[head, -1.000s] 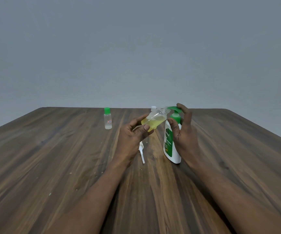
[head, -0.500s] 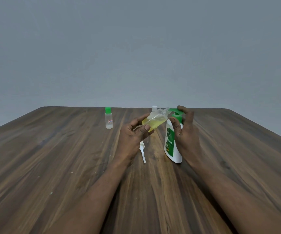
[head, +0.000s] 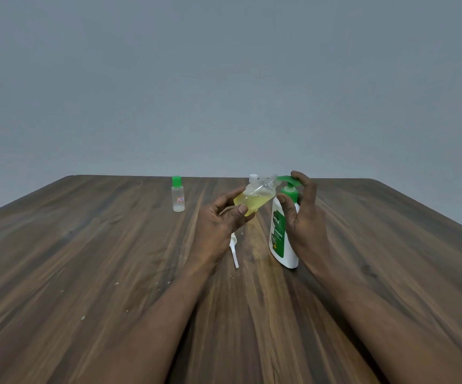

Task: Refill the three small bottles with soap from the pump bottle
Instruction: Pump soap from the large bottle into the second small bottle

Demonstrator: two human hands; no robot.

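At mid-worktop (head: 85,259), the left hand (head: 218,220) has its fingers clamped on the tilted, uncapped small bottle (head: 256,199), roughly half full of yellow soap, mouth at the pump bottle (head: 282,245) spout. The right hand (head: 304,217) curls its fingers round the pump head. Farther back, the green-capped bottle (head: 178,194) looks nearly empty, so more refilling is likely ahead.

The pump head (head: 288,179) of the pump bottle (head: 283,245) stands slightly higher than half a second ago, and the fingers of the right hand (head: 306,225) rise with it. The tilted small bottle (head: 256,199) in the left hand (head: 216,225) sits marginally nearer the spout, its mouth now meeting the spout tip.
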